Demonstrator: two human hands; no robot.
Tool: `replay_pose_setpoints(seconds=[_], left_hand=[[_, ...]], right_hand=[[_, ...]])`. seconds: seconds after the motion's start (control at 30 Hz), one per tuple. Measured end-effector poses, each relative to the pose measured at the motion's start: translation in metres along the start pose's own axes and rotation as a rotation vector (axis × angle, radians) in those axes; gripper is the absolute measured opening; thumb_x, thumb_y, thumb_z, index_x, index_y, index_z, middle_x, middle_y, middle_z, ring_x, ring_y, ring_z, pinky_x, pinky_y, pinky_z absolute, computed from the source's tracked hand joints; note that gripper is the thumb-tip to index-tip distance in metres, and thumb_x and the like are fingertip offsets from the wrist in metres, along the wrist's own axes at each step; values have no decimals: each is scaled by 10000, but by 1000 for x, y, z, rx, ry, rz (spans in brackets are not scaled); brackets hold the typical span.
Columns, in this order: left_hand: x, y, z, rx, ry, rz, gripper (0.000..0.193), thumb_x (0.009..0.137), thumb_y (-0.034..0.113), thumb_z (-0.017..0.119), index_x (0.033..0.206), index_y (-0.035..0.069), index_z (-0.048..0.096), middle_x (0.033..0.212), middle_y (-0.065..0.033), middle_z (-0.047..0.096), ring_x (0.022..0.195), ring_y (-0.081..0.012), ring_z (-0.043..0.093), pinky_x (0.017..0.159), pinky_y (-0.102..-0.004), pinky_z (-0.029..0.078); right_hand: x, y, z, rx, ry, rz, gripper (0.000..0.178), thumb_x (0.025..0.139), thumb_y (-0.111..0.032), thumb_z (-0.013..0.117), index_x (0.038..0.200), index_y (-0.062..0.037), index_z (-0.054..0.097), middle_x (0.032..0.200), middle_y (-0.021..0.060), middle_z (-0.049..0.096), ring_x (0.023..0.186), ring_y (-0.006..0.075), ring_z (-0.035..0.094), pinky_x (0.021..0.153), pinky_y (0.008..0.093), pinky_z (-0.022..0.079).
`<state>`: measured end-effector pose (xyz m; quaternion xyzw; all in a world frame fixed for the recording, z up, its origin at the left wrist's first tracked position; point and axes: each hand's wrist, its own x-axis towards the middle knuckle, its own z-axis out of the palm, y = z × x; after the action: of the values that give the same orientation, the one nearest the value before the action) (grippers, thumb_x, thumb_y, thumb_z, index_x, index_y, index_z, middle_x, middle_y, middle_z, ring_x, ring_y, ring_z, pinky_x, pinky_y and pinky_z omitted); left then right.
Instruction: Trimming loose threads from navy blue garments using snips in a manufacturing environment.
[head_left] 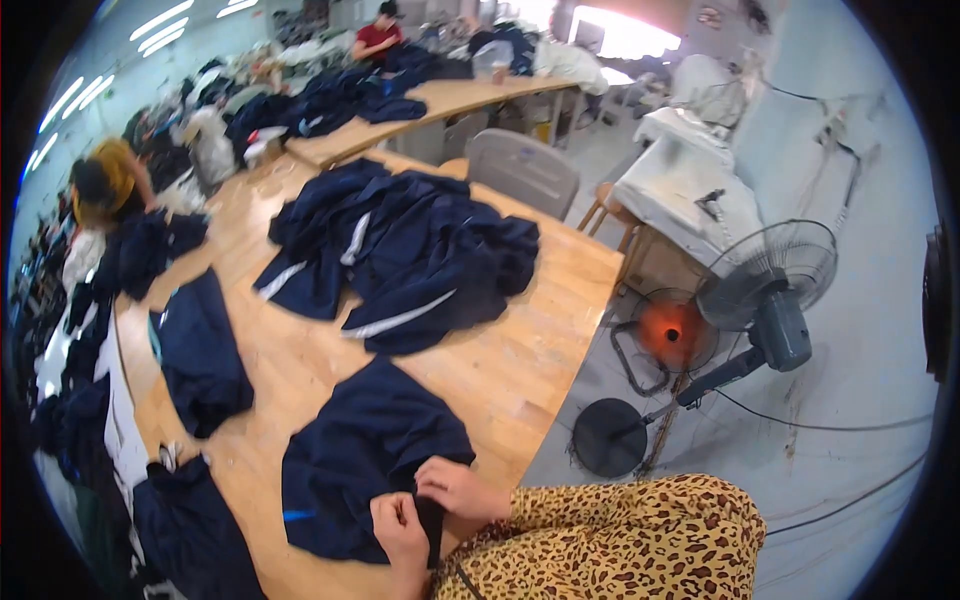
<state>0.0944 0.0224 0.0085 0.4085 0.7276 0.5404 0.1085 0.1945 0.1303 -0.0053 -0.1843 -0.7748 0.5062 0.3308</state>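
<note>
A navy blue garment [365, 455] with a small bright blue mark near its left side lies partly spread on the wooden table in front of me. My left hand [400, 525] pinches the garment near its lower right edge. Just above and to the right, my right hand [462, 488] has its fingers curled on the same edge, close to the left. A dark fold of the cloth hangs between and below the two hands. What lies under my fingertips is too small to make out.
A heap of navy garments with white stripes [420, 250] lies farther up the table [530, 390]. More folded navy cloth [200, 355] rests at left. A standing fan [780, 320] and a grey chair [525, 170] stand beyond the table. People work in the background.
</note>
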Motion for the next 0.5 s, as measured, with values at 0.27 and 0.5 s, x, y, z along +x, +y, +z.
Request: replay_pose_setpoints(seconds=[0.27,0.5], left_hand=[[14,0,-27,-154,-134,-331,283,777,99,717,1022,2,613,779,-14,555,613,-60,460,537,-198,395],[19,13,-20,-45,-292,-195,448,756,196,747,1141,21,597,951,-73,632,635,-118,534,598,-236,455]], right_hand=[[9,18,-16,269,-5,354,82,856,-69,613,861,13,616,970,70,612,942,156,574,859,266,434],[11,1,-15,720,-64,514,145,876,-80,605,992,6,603,1054,70,606,1014,148,554,931,274,413]])
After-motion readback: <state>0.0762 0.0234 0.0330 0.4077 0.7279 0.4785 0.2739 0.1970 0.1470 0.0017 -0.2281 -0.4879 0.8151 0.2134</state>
